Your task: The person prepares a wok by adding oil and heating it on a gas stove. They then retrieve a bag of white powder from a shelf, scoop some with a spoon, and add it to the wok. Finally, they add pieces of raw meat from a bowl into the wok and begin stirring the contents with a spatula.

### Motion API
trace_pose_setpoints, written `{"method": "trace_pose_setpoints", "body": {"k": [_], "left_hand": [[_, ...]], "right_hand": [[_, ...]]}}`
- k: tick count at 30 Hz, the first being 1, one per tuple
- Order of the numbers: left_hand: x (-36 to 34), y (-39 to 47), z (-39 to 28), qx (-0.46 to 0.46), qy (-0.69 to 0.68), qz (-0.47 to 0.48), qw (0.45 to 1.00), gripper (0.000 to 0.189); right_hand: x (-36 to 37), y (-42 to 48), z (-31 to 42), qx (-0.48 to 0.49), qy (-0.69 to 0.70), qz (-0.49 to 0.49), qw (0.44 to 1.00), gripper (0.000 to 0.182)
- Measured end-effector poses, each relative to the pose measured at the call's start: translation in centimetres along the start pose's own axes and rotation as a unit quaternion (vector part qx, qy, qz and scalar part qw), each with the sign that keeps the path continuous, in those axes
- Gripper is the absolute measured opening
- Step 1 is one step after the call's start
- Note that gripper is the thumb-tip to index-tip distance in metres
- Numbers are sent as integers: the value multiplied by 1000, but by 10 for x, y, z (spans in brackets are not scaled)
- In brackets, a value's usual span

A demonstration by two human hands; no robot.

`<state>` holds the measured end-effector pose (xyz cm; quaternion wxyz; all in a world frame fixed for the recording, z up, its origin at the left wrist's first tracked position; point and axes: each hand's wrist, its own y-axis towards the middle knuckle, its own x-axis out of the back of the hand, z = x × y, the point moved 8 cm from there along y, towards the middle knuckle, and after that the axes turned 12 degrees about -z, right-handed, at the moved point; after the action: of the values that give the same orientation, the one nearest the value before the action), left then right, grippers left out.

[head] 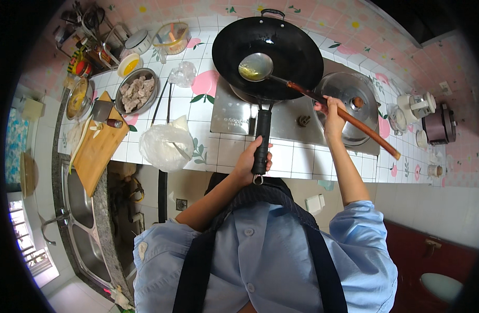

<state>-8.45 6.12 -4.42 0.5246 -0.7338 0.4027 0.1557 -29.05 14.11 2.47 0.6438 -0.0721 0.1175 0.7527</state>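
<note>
A black wok (286, 51) sits over the left burner of the steel gas stove (233, 117). My left hand (251, 158) grips its black handle (262, 137) from the near side. In my right hand (333, 117) is the brown wooden handle of a long metal ladle (256, 66). The ladle's bowl is inside the wok and holds a little yellowish liquid, probably oil. Whether the bowl touches the wok's wall I cannot tell. Beneath my right forearm and hand, a glass-lidded pan (355, 84) rests on the stove's right side.
Left of the stove are a plastic bag of white powder (161, 146), black chopsticks (160, 103) and a metal bowl of meat pieces (135, 94). A cleaver (101, 111) lies on a wooden cutting board (96, 156) partly over the sink (81, 195). A rice cooker (439, 125) stands far right.
</note>
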Motion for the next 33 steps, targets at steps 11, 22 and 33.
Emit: {"method": "trace_pose_setpoints", "body": {"k": [11, 22, 33], "left_hand": [[-2, 4, -5, -2, 36, -22, 999, 31], [-4, 5, -9, -20, 75, -34, 996, 16], [-2, 10, -7, -23, 80, -33, 996, 20]], "right_hand": [[-31, 22, 17, 93, -76, 6, 993, 17], [-25, 31, 21, 113, -115, 16, 987, 17], [-34, 33, 28, 123, -110, 39, 986, 16]]}}
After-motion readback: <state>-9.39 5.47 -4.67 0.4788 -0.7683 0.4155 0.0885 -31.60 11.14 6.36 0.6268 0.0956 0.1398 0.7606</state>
